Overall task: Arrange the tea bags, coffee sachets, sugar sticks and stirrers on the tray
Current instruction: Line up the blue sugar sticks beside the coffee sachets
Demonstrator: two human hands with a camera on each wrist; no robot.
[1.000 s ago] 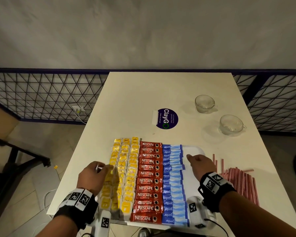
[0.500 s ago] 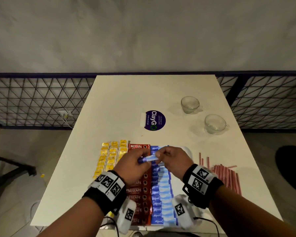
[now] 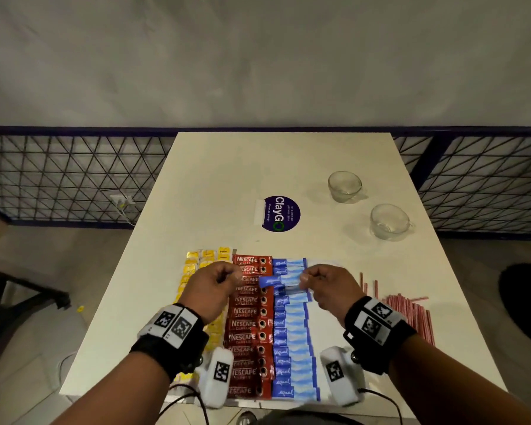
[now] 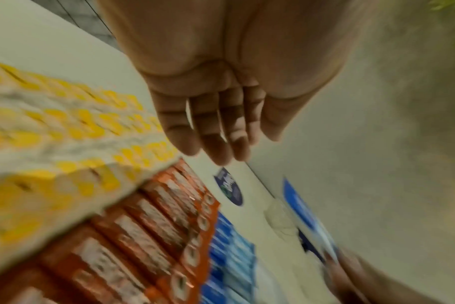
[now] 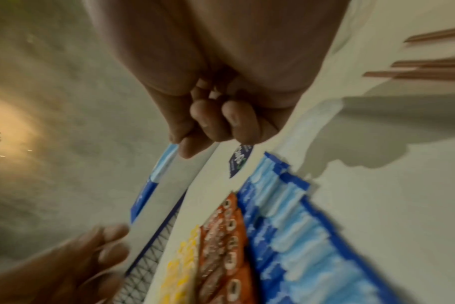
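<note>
The right wrist view alone shows the right hand point(image 5: 221, 115) pinching the blue sugar stick point(image 5: 153, 181); the left hand point(image 3: 212, 286), fingers straight, has released it since half a second ago.

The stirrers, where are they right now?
In the head view the stirrers lie in a loose pile on the table, off the tray's right side, just beyond the right hand.

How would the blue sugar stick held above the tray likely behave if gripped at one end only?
The blue sugar stick is pinched at one end by the right hand and stays nearly level, so it seems fairly stiff and light. Its glossy wrapper looks slippery. The left hand is off it, fingers straight in the wrist view.
</note>
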